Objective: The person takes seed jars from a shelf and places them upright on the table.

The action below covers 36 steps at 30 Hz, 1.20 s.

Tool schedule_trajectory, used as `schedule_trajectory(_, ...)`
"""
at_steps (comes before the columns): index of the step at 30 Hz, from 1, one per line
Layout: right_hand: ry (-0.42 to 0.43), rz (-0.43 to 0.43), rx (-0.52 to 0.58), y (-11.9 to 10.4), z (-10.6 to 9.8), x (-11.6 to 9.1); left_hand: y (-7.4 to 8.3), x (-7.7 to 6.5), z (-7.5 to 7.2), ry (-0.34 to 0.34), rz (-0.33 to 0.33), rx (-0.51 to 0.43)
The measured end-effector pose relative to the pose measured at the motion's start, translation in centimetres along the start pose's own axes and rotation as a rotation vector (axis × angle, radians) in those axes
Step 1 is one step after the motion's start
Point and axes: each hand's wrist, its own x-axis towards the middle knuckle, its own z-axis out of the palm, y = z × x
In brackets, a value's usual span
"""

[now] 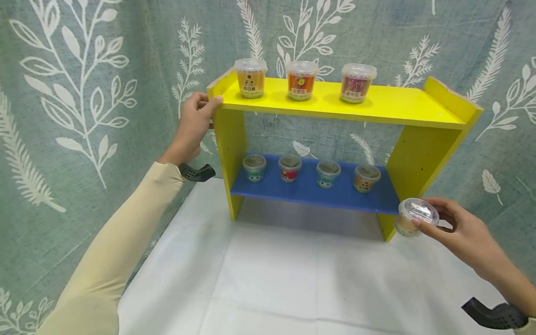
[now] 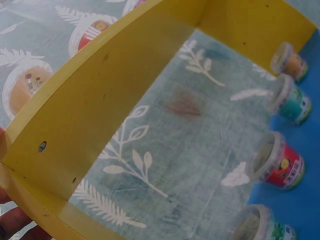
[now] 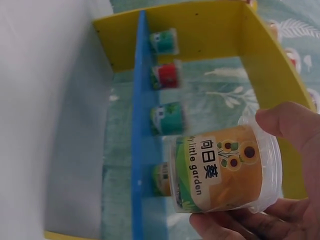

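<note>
My right hand (image 1: pixel 465 232) grips a lidded plastic tub (image 1: pixel 412 218) beside the shelf's right end. In the right wrist view this tub (image 3: pixel 225 170) shows an orange label with sunflowers, thumb on the lid's rim and fingers beneath. My left hand (image 1: pixel 194 121) holds the upper left corner of the yellow shelf unit (image 1: pixel 318 109), thumb on top. Three similar tubs, an orange-yellow one (image 1: pixel 251 79), an orange one (image 1: pixel 300 81) and a purple-red one (image 1: pixel 357 83), stand on the top board. On the blue lower board (image 1: pixel 310 197) several more tubs (image 1: pixel 290 168) stand in a row.
A white cloth (image 1: pixel 276 270) covers the surface under the shelf unit. Green fabric with white leaf prints (image 1: pixel 138 70) hangs behind and to the left. The shelf's top board has raised yellow end pieces (image 1: pixel 454 100).
</note>
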Motion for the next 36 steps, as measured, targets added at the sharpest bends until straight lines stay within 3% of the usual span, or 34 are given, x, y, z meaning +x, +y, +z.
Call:
schedule_trajectory(15, -0.059, 0.001, 0.107, 2.5, 3.2, -1.1, -0.1, 0.0, -0.1, 0.011, 0.012, -0.008)
schedule_trajectory(36, -0.120, 0.090, 0.107, 5.3, 7.3, -1.3, 0.1, 0.0, 0.0, 0.007, -0.005, -0.005)
